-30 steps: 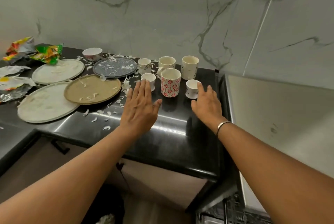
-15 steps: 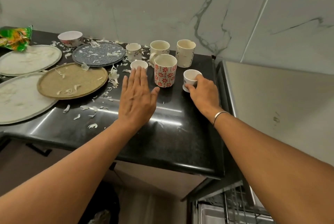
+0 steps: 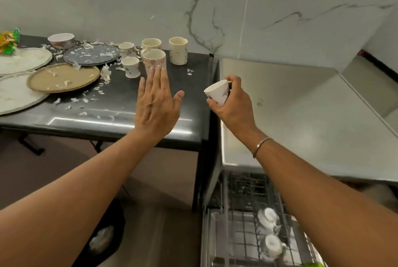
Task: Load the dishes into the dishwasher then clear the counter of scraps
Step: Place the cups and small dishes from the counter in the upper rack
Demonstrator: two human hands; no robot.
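My right hand (image 3: 233,106) grips a small white cup (image 3: 217,92), tilted on its side, lifted off the black counter (image 3: 120,113) near its right edge. With fingers straight, my left hand (image 3: 156,103) hovers flat over the counter just in front of a red-flowered mug (image 3: 154,60). Behind it stand another small white cup (image 3: 130,66), two cream mugs (image 3: 178,50) and a flowered cup (image 3: 127,49). To the left lie a tan plate (image 3: 63,77), a blue-grey plate (image 3: 91,53), two pale plates (image 3: 23,59) and a small bowl (image 3: 61,40). White scraps (image 3: 84,100) litter the counter.
The dishwasher rack (image 3: 243,223) is pulled out at lower right, with two white cups (image 3: 271,243) in it. A steel surface (image 3: 290,120) lies to the right of the counter. Crumpled wrappers (image 3: 7,40) sit at far left. A dark bin (image 3: 103,236) stands on the floor.
My right hand has taken hold of the small white cup, lifted it off the counter and carried it rightward, tilting it. My left hand stays flat over the counter. The view has dropped toward the dishwasher.
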